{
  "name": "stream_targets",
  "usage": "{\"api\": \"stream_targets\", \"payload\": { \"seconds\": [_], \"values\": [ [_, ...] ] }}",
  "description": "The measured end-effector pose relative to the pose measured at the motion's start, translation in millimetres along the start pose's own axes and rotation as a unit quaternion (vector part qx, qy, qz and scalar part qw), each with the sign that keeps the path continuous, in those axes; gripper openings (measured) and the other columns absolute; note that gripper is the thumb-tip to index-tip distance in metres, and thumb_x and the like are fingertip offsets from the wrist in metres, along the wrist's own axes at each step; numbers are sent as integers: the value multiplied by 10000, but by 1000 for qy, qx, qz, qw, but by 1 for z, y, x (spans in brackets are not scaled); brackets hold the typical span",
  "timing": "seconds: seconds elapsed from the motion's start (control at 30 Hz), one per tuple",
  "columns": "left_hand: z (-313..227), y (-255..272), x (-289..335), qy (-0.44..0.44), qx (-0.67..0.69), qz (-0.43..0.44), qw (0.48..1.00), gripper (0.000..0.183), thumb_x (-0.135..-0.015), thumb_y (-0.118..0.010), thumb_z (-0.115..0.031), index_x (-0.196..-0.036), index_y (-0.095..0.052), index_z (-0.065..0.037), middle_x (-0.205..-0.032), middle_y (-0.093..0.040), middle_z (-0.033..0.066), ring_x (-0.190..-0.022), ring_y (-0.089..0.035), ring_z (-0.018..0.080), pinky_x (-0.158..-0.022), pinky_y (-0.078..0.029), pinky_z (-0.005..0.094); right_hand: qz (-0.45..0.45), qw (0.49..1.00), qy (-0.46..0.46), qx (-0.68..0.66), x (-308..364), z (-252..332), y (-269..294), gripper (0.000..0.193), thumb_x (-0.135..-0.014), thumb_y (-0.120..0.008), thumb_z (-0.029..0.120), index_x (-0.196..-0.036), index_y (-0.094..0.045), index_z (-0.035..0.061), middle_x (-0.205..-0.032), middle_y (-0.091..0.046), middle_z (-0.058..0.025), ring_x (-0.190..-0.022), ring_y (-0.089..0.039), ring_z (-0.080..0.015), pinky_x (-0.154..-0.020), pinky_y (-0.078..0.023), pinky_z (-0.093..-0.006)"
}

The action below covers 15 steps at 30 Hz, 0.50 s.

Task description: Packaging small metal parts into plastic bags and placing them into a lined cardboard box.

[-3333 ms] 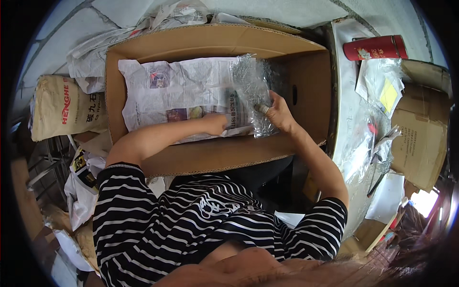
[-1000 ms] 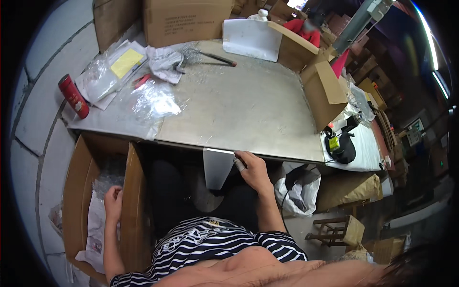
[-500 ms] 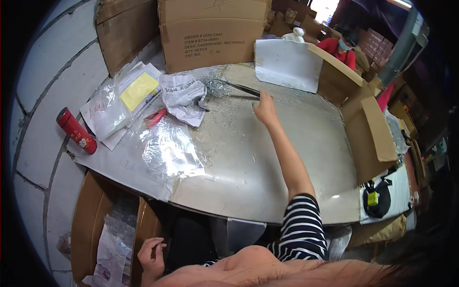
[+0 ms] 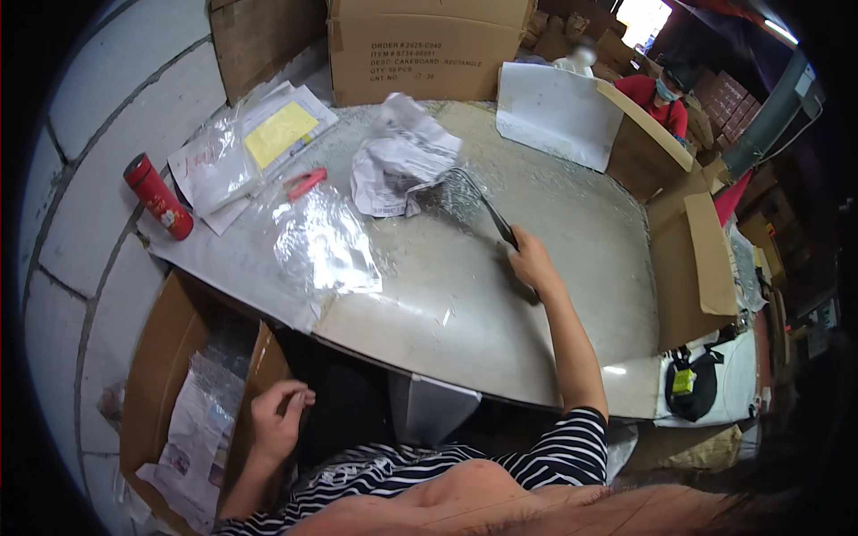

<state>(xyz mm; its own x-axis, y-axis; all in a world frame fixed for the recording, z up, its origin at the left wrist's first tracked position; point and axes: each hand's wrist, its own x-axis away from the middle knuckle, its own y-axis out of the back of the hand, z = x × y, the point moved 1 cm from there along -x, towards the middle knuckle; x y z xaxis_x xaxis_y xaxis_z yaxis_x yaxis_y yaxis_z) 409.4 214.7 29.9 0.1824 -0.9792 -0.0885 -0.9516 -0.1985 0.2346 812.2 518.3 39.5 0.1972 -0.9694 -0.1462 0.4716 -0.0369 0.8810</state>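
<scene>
My right hand (image 4: 532, 264) grips the dark handle of a long tool (image 4: 497, 220) over the middle of the table. The tool's far end is curved and reaches a tangle of clear plastic scraps (image 4: 451, 198); its exact kind is hard to make out. Against the scraps sits a crumpled sheet of printed paper (image 4: 402, 161), partly lifted and blurred. My left hand (image 4: 279, 418) hangs below the table edge, next to an open cardboard box (image 4: 255, 375). Its fingers are loosely bent, thumb apart, with nothing seen in them.
Clear plastic film (image 4: 326, 241), a red clip-like tool (image 4: 307, 183), papers with a yellow sheet (image 4: 281, 134) and a red flask (image 4: 158, 196) lie left on the metal-topped table (image 4: 483, 330). A big carton (image 4: 424, 54) stands behind, cardboard walls (image 4: 675, 259) on the right. Farther off sits a masked person (image 4: 657, 103).
My right hand has drawn the tool nearer and to the right. The crumpled paper and scraps have shifted right, away from the yellow sheet. My left hand has risen slightly.
</scene>
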Motion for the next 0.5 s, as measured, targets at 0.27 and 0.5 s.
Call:
{"api": "stream_targets", "payload": {
  "seconds": [0.27, 0.5],
  "values": [
    [-53, -105, -120, -187, -89, 83, 975, 558, -816, -683, -60, -1327, -462, -32, -1284, -506, 153, -1217, -490, 275, -962, -442, 339, -8, 991, -97, -91, 172, -29, 56, 226, -853, -554, 60, -1058, -581, -32, -774, -590, -137, -727, -529, -225, -695, -434, -356],
    [-5, -231, -264, -67, 15, 109, 992, 718, -705, -802, -314, -1250, -511, 52, -1160, -612, 197, -1081, -595, 313, -933, -459, 359, -33, 985, -90, -146, 236, -36, 50, 216, -903, -610, 129, -1064, -595, -13, -712, -497, 11, -642, -433, -96, -561, -386, -288]
  ]
}}
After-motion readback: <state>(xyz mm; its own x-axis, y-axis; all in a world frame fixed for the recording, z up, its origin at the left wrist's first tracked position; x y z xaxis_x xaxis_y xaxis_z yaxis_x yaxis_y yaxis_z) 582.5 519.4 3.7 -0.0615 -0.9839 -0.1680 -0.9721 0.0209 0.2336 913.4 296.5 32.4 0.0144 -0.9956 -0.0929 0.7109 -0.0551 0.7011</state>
